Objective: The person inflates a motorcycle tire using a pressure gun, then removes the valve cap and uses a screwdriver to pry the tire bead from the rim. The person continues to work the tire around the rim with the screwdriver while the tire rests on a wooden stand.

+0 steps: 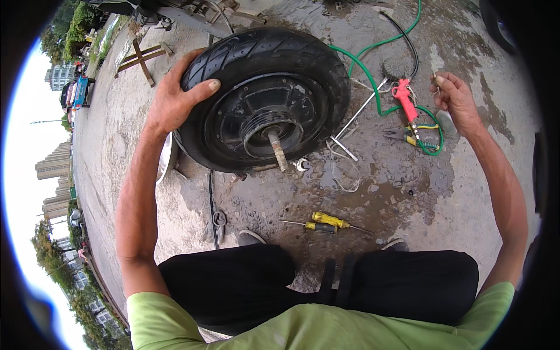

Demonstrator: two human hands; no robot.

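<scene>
A wheel with a black rubber tyre (261, 55) and a dark metal hub (271, 116) stands tilted before me. Its threaded axle (276, 150) points toward me. My left hand (178, 96) grips the tyre's left edge, thumb on the sidewall, fingers mostly hidden behind the tread. Out to the right, apart from the wheel, my right hand (455, 100) pinches a small thin piece (437, 83), too small to name. Below that hand lie a red air gun (403, 100) on a green hose (364, 70) and yellow-and-green-handled pliers (421, 137).
Two screwdrivers (330, 220) lie on wet concrete between my feet. A wrench (301, 165) and a metal rod (346, 149) rest beside the wheel. Scissors-like handles (219, 219) show near my left shoe (251, 237). A wooden cross stand (142, 59) is at the far left.
</scene>
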